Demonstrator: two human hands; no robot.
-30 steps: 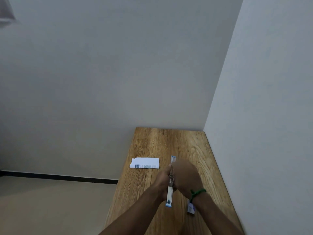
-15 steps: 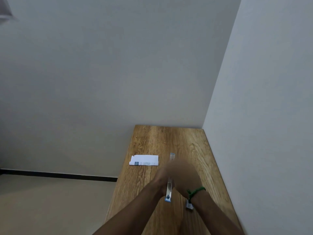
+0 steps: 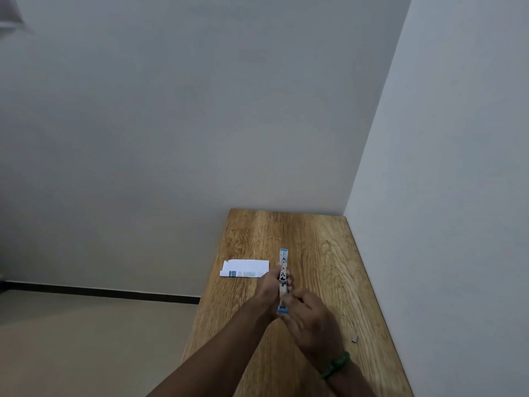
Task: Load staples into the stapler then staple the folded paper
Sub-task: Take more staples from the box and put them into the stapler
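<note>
A long silver stapler with blue ends point(image 3: 283, 267) lies swung open lengthwise above the wooden table point(image 3: 315, 242). My left hand point(image 3: 270, 286) grips its middle from the left. My right hand point(image 3: 310, 319) sits at the near blue end, fingers curled against it. The folded white paper with printed text point(image 3: 245, 268) lies flat near the table's left edge, just left of my left hand. A small grey piece, perhaps staples point(image 3: 355, 338), rests on the table to the right of my right hand.
The table stands in a room corner, with a white wall point(image 3: 443, 196) along its right side and a grey wall behind. Its left edge drops to a beige floor point(image 3: 86, 339). A green band is on my right wrist.
My right hand has slid back from over the stapler's middle to its near end, uncovering the metal channel. The small grey piece now shows on the table at right.
</note>
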